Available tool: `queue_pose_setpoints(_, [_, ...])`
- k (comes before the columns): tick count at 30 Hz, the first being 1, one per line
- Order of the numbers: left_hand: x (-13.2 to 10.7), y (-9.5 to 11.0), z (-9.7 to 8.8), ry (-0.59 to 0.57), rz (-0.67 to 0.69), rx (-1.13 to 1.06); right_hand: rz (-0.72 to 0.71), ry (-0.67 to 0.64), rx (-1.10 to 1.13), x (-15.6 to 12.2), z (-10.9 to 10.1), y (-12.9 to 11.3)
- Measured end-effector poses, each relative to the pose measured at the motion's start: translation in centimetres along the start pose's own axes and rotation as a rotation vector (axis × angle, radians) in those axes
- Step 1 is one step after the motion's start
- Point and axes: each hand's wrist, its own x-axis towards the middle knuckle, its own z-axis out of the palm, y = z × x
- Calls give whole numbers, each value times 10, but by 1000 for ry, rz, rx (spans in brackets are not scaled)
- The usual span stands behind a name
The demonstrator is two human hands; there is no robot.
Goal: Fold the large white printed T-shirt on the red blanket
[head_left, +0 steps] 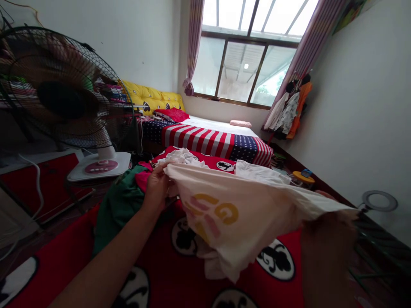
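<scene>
A white garment (253, 201) with yellow and pink print hangs stretched between my two hands above the red patterned blanket (160, 273). Its left end is pinched in my left hand (159, 185), fingers closed at the upper edge. At the far right my right hand (330, 229) grips the other end; it is blurred and partly covered by the cloth. The lower part of the garment droops in folds close to the blanket. Beside my left forearm lies a dark green cloth (120, 205). Crumpled white clothes (183, 157) lie just beyond my left hand, and another white cloth (260, 171) lies behind the garment.
An electric fan (61, 96) stands at the left. Farther back is a bed (205, 139) with a flag-patterned cover, below a window. Clothes (293, 109) hang by the right wall. A yellow-topped stool (303, 177) and a ring light (380, 201) are at the right.
</scene>
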Motion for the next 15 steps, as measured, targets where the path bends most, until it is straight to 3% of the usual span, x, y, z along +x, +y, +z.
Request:
queue_pose_setpoints(3, [-3,9,1,-84,249,251,-35,95,140,9,-3,-14])
queue_pose_setpoints(5, [-9,15,3,-191,330,441,-109,90,226,6,-1,-21])
queue_pose_setpoints(7, [-15,18,5,-310,275,541,-197,43,281,0,3,-26])
queue_pose_setpoints(10, [-18,17,5,-430,100,451,-184,-40,340,-8,9,-31])
queue_pose_setpoints(12, [-14,12,4,-387,24,330,-114,-102,321,-11,11,-33])
queue_pose_setpoints(15, [-9,8,2,-157,3,201,5,-227,240,-18,14,-32])
